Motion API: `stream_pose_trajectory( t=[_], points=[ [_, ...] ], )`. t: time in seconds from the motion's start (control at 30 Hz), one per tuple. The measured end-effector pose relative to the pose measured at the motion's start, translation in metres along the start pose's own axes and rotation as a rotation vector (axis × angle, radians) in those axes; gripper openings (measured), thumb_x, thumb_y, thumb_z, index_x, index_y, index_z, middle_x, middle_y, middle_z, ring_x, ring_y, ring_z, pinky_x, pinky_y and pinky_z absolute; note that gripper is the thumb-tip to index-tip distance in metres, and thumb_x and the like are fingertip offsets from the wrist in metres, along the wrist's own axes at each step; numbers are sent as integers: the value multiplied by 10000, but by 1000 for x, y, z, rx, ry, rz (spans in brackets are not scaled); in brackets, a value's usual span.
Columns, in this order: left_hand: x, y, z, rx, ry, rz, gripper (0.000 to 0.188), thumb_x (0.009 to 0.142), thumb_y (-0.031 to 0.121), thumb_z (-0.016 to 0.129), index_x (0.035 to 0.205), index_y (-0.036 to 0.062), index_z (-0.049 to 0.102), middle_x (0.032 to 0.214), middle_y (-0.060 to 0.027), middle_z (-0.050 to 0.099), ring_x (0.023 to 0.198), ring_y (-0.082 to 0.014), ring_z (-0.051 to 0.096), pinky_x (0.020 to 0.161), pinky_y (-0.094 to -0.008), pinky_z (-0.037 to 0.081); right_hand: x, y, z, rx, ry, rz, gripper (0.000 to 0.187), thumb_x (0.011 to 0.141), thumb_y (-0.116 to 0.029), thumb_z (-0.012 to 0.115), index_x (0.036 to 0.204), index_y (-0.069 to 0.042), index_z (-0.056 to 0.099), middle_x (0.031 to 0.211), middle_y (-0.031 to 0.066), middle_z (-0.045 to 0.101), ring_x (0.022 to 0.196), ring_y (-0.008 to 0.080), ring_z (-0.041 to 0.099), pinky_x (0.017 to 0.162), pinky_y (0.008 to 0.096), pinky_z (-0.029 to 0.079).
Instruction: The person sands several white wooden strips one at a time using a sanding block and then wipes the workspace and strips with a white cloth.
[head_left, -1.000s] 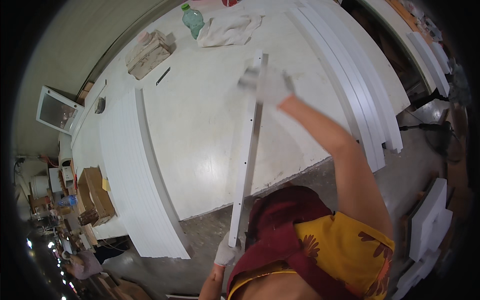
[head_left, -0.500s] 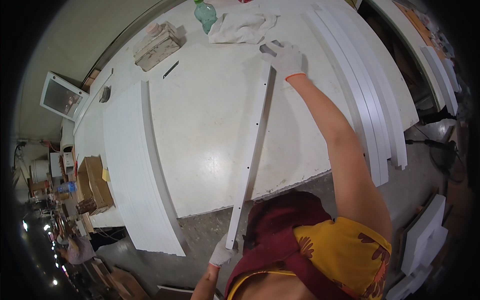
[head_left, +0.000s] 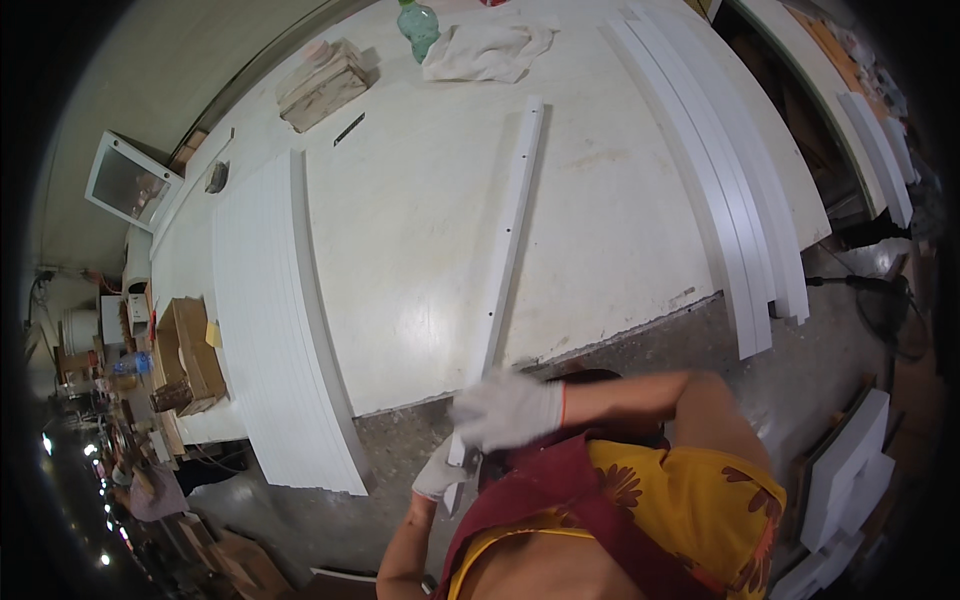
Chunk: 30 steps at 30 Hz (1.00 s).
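A long white strip (head_left: 508,232) with a row of small dark holes lies slantwise across the white table, its near end jutting past the front edge. My gloved left hand (head_left: 437,475) is closed around that near end. Smeared by motion, my gloved right hand (head_left: 512,408) lies over the strip just above my left hand. The grey block seen in my right hand half a second ago is hidden now; it appears nowhere on the table.
Stacked white strips (head_left: 262,320) lie at the left, and more long white strips (head_left: 705,170) at the right, both overhanging the table (head_left: 400,260). Toward the back are a worn box (head_left: 323,85), a green bottle (head_left: 418,30), a white cloth (head_left: 487,52) and a thin dark strip (head_left: 349,130).
My right hand has swept from the strip's far end down to its near end. My left hand still grips the near end, and the view has shifted slightly.
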<state>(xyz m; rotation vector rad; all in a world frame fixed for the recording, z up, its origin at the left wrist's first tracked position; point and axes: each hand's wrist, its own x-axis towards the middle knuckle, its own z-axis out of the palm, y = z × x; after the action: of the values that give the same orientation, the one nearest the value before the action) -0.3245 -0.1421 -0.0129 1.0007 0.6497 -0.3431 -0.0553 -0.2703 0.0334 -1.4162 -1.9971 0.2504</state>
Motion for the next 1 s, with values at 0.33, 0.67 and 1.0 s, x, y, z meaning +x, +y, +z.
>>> stream_pose_trajectory(
  t=[0.33, 0.67, 1.0],
  points=[
    [-113, -48, 31, -592, 41, -219, 662, 769, 60, 707, 1404, -52, 558, 1185, -156, 701, 1069, -270, 680, 939, -364, 536, 53, 275, -128, -524, 75, 812, 466, 913, -582, 563, 1332, -398, 652, 1393, 52, 624, 1254, 347, 587, 1021, 474, 494],
    [-124, -102, 17, -566, -4, -164, 462, 975, 129, 593, 1404, -41, 569, 1379, -159, 640, 1242, -273, 625, 1078, -383, 484, 35, 341, -123, -615, 200, 898, 460, 938, -602, 540, 1321, -375, 658, 1331, 68, 644, 1154, 378, 615, 974, 481, 506],
    [-114, -81, 25, -534, -18, -209, 461, 985, 154, 591, 1407, -33, 569, 1376, -150, 641, 1248, -263, 620, 1084, -375, 480, 7, -32, -4, -18, -94, 5, 204, 867, -385, 676, 1020, -251, 671, 1049, 72, 640, 779, 256, 679, 591, 445, 538]
  ],
)
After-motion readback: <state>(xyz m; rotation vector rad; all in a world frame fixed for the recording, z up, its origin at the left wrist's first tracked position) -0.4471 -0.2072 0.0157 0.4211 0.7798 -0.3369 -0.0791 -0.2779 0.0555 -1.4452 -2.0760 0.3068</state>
